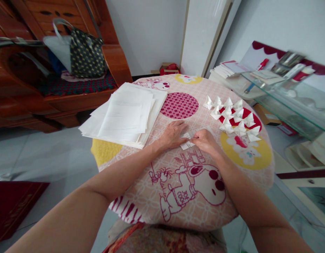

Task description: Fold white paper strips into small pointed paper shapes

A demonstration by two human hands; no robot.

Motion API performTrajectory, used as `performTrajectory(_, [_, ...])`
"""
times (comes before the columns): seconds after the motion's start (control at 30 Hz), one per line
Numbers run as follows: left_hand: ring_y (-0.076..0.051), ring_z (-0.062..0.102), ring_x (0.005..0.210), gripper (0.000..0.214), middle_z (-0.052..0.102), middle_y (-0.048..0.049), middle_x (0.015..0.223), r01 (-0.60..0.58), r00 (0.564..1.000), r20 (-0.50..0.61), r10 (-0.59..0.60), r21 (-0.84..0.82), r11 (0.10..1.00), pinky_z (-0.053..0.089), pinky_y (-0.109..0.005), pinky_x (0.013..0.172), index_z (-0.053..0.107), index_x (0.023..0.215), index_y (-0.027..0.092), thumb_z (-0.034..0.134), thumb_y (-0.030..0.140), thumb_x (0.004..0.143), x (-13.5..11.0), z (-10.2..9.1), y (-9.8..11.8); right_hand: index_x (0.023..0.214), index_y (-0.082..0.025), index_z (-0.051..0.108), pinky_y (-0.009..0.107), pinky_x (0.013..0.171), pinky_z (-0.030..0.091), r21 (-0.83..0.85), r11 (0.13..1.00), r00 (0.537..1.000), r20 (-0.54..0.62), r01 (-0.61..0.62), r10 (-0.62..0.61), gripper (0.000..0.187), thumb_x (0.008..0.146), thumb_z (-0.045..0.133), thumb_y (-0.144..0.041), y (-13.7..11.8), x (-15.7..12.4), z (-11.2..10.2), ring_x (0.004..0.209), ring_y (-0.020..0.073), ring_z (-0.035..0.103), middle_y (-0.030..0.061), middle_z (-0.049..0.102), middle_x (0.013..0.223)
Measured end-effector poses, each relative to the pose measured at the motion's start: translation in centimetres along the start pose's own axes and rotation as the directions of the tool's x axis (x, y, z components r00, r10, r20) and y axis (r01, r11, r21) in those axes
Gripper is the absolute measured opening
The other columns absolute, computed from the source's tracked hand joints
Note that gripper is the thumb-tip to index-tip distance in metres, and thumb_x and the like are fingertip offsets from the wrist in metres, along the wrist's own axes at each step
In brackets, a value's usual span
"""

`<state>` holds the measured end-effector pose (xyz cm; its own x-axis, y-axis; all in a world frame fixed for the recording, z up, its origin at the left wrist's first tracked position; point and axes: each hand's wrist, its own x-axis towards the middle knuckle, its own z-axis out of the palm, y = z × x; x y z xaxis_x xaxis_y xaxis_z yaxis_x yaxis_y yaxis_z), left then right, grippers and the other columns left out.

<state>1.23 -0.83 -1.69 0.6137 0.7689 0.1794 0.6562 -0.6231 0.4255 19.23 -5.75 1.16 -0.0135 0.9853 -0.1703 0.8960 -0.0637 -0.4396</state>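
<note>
A small folded piece of white paper (187,145) lies on the round table in front of me, between my two hands. My left hand (173,135) rests on the cloth with its fingers stretched out, its thumb side touching the paper's left part. My right hand (205,141) is closed, pinching the right edge of the paper between thumb and forefinger. To the right stand several folded white paper boats (227,112) with pointed peaks, set out in rough rows. At the left lies a loose stack of white paper sheets (122,116), some with faint print.
A patterned tablecloth (141,175) covers the round table. Close by on the right is a glass shelf (289,98) bearing cups and pens. A wooden bench (80,100) at the left holds a dark patterned bag (87,52). A red box (17,207) lies at the lower left.
</note>
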Motion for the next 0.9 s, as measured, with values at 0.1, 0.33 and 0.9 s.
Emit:
performTrajectory(0.1, [-0.033,0.043,0.147,0.063,0.047,-0.0176,0.157,-0.010,0.999,0.034,0.010,-0.010,1.000,0.034,-0.048,0.124,0.056,0.143,0.014,0.070,0.036,0.086,-0.1,-0.1,-0.6,0.049,-0.020,0.050,0.029,0.052,0.027,0.004,1.000,1.000,-0.026,0.000,0.000,0.035,0.080,0.065,-0.024,0.3,0.0,0.1,0.051,0.0122,0.042,-0.0034,0.040,0.048])
performTrajectory(0.33, [-0.028,0.040,0.150,0.060,0.045,-0.0135,0.160,-0.019,0.996,0.082,0.026,-0.086,0.996,0.034,-0.048,0.124,0.055,0.145,0.019,0.068,0.027,0.087,-0.4,-0.8,-3.3,0.052,-0.020,0.057,0.028,0.055,0.033,0.011,0.999,0.999,0.003,-0.035,0.035,0.030,0.080,0.066,-0.025,-0.1,-0.1,-0.3,0.060,0.0165,0.052,-0.0002,0.049,0.051])
performTrajectory(0.9, [-0.030,0.043,0.147,0.062,0.048,-0.0158,0.158,0.004,0.998,0.066,0.000,-0.072,0.997,0.032,-0.047,0.124,0.056,0.145,0.016,0.071,0.036,0.088,0.0,-0.9,-1.3,0.052,-0.020,0.055,0.028,0.055,0.031,0.011,1.000,1.000,-0.003,-0.029,0.029,0.030,0.079,0.066,-0.023,0.2,0.0,-0.1,0.058,0.0158,0.050,-0.0011,0.047,0.050])
